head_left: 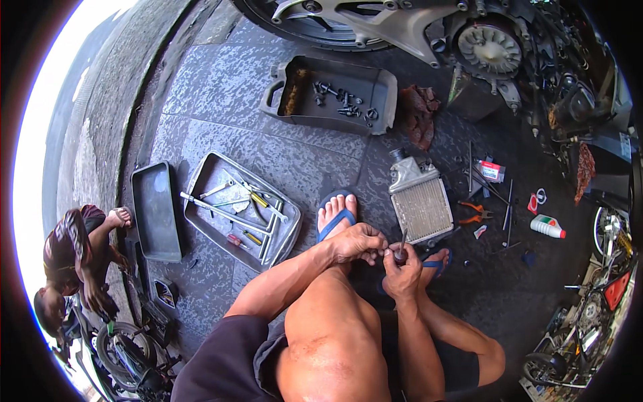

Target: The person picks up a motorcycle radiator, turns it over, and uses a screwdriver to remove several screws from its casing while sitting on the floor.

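Both hands are close together above my feet, just short of the radiator. My left hand (362, 242) is pinched, its fingertips almost touching the right hand's; whatever lies in them is too small to make out. My right hand (403, 273) is closed round a small dark, rounded piece with a thin metal rod (400, 256) pointing up from it, like a short screwdriver. A finned metal radiator (420, 206) with a pipe neck lies on the floor just beyond the hands. To its right are orange-handled pliers (475, 213).
A grey tray of tools (295, 221) and an empty black tray (157, 214) lie left. A cut-open container with bolts (335, 120) and a brown rag (420, 115) are ahead, below a motorcycle engine (489, 52). A white bottle (547, 226) lies right. Another person (80, 258) crouches far left.
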{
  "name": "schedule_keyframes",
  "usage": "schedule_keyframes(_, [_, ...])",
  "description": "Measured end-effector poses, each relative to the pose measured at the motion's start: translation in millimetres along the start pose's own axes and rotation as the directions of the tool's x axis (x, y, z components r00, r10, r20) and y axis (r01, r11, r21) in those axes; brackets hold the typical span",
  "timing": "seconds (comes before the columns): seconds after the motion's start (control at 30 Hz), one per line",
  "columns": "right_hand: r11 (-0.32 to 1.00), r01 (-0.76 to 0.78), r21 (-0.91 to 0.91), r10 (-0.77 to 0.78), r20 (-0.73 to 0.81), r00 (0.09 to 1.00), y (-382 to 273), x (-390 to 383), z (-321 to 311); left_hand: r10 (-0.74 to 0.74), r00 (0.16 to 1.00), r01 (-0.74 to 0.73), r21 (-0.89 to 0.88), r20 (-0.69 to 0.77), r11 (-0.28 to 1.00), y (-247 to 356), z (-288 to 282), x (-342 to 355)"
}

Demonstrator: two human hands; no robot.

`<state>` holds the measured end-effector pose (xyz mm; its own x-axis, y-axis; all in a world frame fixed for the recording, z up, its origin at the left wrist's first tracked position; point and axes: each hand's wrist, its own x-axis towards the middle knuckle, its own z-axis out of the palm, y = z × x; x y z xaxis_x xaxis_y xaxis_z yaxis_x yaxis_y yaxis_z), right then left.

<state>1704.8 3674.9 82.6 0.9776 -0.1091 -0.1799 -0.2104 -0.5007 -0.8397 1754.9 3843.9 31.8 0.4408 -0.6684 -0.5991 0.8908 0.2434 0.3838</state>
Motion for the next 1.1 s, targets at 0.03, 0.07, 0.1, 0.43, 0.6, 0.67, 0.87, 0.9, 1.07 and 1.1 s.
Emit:
schedule_keyframes(0.03, [1.0, -0.027, 0.016, 0.027, 0.012, 1.0, -1, 1, 0, 0.007, 1.0, -0.007, -0.005, 0.014, 1.0, 1, 0, -1])
schedule_keyframes(0.07, [0.998, -0.055, 0.031, 0.054, 0.024, 0.998, -1, 1, 1, 0.015, 1.0, -0.014, 0.043, -0.015, 0.999, 3, -2, -2])
schedule_keyframes(0.1, [0.993, -0.095, 0.076, 0.094, 0.015, 0.995, 2, 0, 3, 0.023, 0.999, -0.019, 0.092, -0.045, 0.996, 7, -4, -3])
schedule_keyframes(0.43, [0.946, -0.218, 0.239, 0.223, 0.008, 0.975, -3, 9, -11, 0.827, 0.407, 0.273, 0.916, -0.387, 0.294, 51, -103, 5])
schedule_keyframes(0.6, [0.961, -0.186, 0.203, 0.191, -0.007, 0.982, 4, 11, -25, 0.842, 0.402, 0.147, 0.933, -0.36, 0.329, 57, -80, 14])
schedule_keyframes(0.67, [0.96, -0.177, 0.218, 0.184, -0.013, 0.983, 10, 16, -28, 0.758, 0.496, -0.075, 0.849, -0.423, 0.523, 64, -58, 32])
schedule_keyframes(0.87, [0.967, -0.17, 0.192, 0.177, -0.023, 0.984, -3, 50, -32, 0.481, 0.793, -0.22, 0.56, -0.375, 0.799, 60, -28, 99])
schedule_keyframes(0.9, [0.976, -0.167, 0.138, 0.172, -0.023, 0.985, -3, 57, -34, 0.534, 0.732, -0.231, 0.581, -0.424, 0.78, 59, -27, 103])
schedule_keyframes(1.07, [0.983, -0.124, 0.135, 0.126, -0.005, 0.992, -3, 80, -38, 0.762, 0.47, -0.389, 0.67, -0.446, 0.632, 47, 2, 77])
schedule_keyframes(1.1, [0.995, -0.079, 0.06, 0.081, -0.027, 0.996, 2, 82, -34, 0.722, 0.61, -0.439, 0.618, -0.329, 0.652, 45, 6, 68])
